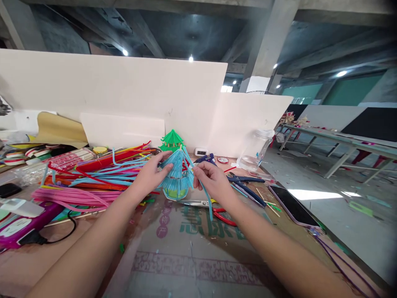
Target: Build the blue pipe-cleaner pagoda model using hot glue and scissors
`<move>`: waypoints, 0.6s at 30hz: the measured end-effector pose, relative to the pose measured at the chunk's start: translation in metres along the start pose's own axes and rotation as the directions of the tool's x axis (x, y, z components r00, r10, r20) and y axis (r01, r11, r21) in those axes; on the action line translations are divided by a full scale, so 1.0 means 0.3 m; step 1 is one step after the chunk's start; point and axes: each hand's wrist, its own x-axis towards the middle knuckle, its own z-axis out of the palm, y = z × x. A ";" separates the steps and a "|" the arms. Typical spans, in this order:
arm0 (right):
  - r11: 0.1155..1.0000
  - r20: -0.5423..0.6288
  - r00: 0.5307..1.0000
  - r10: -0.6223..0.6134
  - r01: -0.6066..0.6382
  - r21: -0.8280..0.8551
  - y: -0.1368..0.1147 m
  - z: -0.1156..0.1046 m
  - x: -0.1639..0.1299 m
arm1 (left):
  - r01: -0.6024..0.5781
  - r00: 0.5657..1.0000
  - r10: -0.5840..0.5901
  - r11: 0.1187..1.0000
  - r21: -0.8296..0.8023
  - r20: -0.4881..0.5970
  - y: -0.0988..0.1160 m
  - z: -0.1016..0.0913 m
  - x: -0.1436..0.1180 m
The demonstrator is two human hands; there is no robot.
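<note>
White foam boards (124, 89) back a cluttered craft table (198, 265) in a concrete workshop, and the table is covered in printed cardboard. Taking the cone (177, 174) as the landmark, a pale blue fan of pipe cleaners gathered to a peak at the top and flaring downward, its long axis stands roughly upright, tilted slightly away from the person. It sits over a small greenish base (175, 193) that shows just under its lower edge; whether that base touches the table cannot be told.

Left hand (151, 176) is pressed against the cone's left flank, fingers spread over the strands, thumb toward the peak. Right hand (212, 180) is just right of the cone, its fingertips pinched together on a single blue strand (207, 198) that trails down and to the right from the flare. Both hands are at about the same height and equally near; the cone lies straight ahead between them, the left one bearing on the body, the right one only on the loose strand.

Behind the cone stands a green pagoda (171, 140). To the cone's left lies a heap of cleaners (93, 178), blue, red, orange and pink. Just below and to its right lie scissors (214, 209) with red handles. Further right are a glue gun (206, 158), a clear jar (256, 151) and a phone (293, 206) lying flat near the table edge
</note>
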 end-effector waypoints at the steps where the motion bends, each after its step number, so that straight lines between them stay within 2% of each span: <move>1: 1.000 -0.013 1.000 -0.003 0.003 0.005 -0.002 0.002 -0.001 | -0.009 1.000 0.009 1.000 0.017 0.007 0.009 -0.003 -0.003; 4: 0.999 -0.089 0.996 -0.014 0.016 0.030 -0.018 0.007 -0.003 | -0.021 1.000 0.022 0.996 0.086 -0.013 0.030 -0.010 -0.009; 7: 1.000 -0.123 0.992 -0.008 0.012 0.026 -0.031 0.016 -0.007 | -0.026 0.998 0.031 0.996 0.083 -0.048 0.038 -0.012 -0.011; 12: 0.999 -0.047 0.998 0.038 -0.036 0.026 -0.030 0.036 -0.019 | -0.061 0.997 0.062 0.998 0.014 -0.046 0.052 -0.015 -0.018; 18: 0.994 0.022 0.995 0.095 -0.096 0.050 -0.025 0.041 -0.020 | -0.073 0.996 0.075 0.996 0.051 -0.038 0.078 -0.017 -0.024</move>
